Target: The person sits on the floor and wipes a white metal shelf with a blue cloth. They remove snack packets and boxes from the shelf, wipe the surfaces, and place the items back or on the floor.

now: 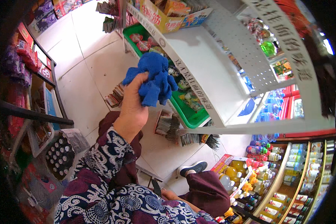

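In my left hand (133,112) is a bunched blue cloth (154,75), its folds sticking out past the fingers. The hand is raised in front of a white metal shelf rack (196,92), by the rack's printed front edge. Below the bare part of the shelf board (210,67) sits a green plastic tray (194,121) with packaged snacks in it. My right hand (169,194) is low by my lap, mostly hidden by the patterned clothing. A dark strip (156,187) lies close to its fingers; whether the hand grips it I cannot tell.
Yellow snack cartons (163,21) stand at the shelf's far end. Bundled packets (168,126) lie low under the rack. Drink bottles (235,170) fill a carton and shelves at right. A box of capped bottles (60,156) stands at left, beside a dark-framed counter (36,112).
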